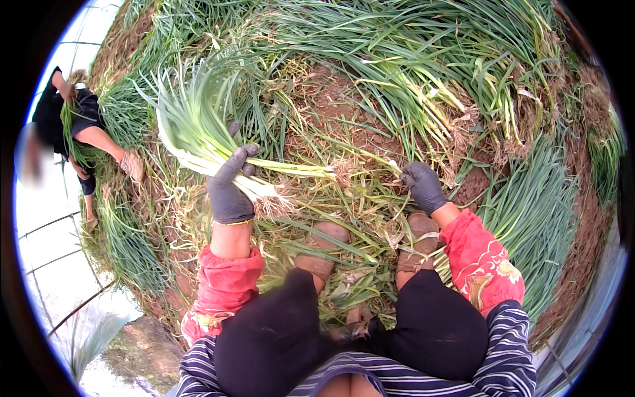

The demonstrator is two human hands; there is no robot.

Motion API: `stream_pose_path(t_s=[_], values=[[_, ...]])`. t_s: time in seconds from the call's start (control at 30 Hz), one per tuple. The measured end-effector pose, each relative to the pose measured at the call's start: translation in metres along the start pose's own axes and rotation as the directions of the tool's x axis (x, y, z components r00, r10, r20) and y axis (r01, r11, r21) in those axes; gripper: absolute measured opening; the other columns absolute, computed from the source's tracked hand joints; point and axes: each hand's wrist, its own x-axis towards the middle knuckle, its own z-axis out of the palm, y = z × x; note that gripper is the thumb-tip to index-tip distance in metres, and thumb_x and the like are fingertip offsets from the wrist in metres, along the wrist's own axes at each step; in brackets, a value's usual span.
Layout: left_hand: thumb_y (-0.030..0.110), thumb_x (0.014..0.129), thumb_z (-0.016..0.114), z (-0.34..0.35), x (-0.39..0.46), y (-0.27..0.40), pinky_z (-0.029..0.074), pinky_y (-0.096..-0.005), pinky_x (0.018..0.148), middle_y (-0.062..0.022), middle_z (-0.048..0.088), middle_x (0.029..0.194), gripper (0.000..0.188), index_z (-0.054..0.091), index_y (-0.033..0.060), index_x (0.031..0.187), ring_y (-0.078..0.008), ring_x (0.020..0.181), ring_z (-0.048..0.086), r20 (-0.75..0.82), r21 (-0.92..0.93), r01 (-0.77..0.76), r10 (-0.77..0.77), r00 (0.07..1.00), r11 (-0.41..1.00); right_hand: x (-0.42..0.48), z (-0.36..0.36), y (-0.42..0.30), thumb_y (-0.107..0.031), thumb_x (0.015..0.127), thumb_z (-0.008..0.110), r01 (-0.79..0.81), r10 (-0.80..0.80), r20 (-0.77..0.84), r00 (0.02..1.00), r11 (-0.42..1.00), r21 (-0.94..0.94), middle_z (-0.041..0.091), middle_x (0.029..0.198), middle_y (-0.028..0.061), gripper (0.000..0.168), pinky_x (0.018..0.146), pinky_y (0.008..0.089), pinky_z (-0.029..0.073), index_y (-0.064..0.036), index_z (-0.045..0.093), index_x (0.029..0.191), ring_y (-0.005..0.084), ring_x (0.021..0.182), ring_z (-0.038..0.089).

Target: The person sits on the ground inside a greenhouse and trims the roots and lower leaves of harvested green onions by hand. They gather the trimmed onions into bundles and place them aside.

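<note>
My left hand (230, 186), in a dark glove, grips a bunch of green onions (213, 144). Their leaves fan up and to the left, while the pale stems and stringy roots stick out to the right of the fist. One longer stem reaches farther right and ends in a tuft of roots. My right hand (423, 184), gloved the same way, is curled with its fingertips pinched on a thin yellow-green onion leaf (362, 149). That leaf has a whitish end at the fingers and runs up and left. A gap separates the two hands.
Large heaps of green onions (397, 39) lie ahead, and another pile (536, 223) lies at right. Leaf scraps (347, 278) cover the soil between my shoes (330, 235). At far left, another person (79, 119) holds onions beside a further pile (131, 248).
</note>
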Motion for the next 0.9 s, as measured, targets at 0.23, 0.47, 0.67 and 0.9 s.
stream_pose_path(t_s=[0.23,0.47,0.67,0.9], values=[[0.008,0.075,0.067,0.007,-0.002,-0.011,0.04,-0.0162,0.05,-0.0082,0.062,0.08,0.062,0.04,-0.0039,0.129,-0.0058,0.055,0.048,0.019,0.001,0.059,-0.059,0.998,0.998,0.016,0.009,-0.124,-0.004,0.076,0.067,-0.414,-0.188,0.402,0.896,-0.034,0.909,0.064,0.089,0.0056,0.048,0.067,0.0255,0.049,0.0,0.048,0.12,0.0155,0.079,0.061],[0.006,0.075,0.062,-0.013,0.002,0.024,0.044,-0.0161,0.054,-0.0073,0.06,0.086,0.061,0.04,-0.0023,0.132,-0.0048,0.061,0.049,-0.074,-0.006,-0.069,0.069,0.995,0.998,0.002,-0.007,-0.067,-0.011,0.086,0.06,-0.564,0.269,0.501,0.822,0.272,0.78,0.055,0.068,0.0002,0.013,0.044,0.0197,0.035,-0.001,0.064,0.093,0.0052,0.049,0.043],[0.005,0.077,0.062,-0.008,0.009,0.022,0.042,-0.0157,0.054,-0.0081,0.062,0.088,0.059,0.04,-0.0033,0.131,-0.0046,0.062,0.049,-0.094,0.095,-0.076,0.085,0.992,0.993,0.015,-0.019,-0.067,-0.034,0.078,0.069,0.296,-0.292,-0.171,0.941,0.955,-0.002,0.056,0.118,0.019,0.056,0.082,0.0345,0.049,0.0,0.054,0.12,0.0254,0.098,0.061],[0.004,0.079,0.062,0.025,0.01,0.011,0.049,-0.0228,0.059,-0.0146,0.064,0.097,0.057,0.038,-0.001,0.13,-0.0122,0.066,0.056,0.008,0.014,0.113,-0.113,0.994,0.993,0.031,0.015,-0.116,-0.021,0.086,0.063,-0.2,-0.056,0.352,0.934,0.736,0.647,0.06,0.111,0.0093,0.047,0.079,0.0321,0.048,-0.001,0.049,0.126,0.0201,0.091,0.059]])
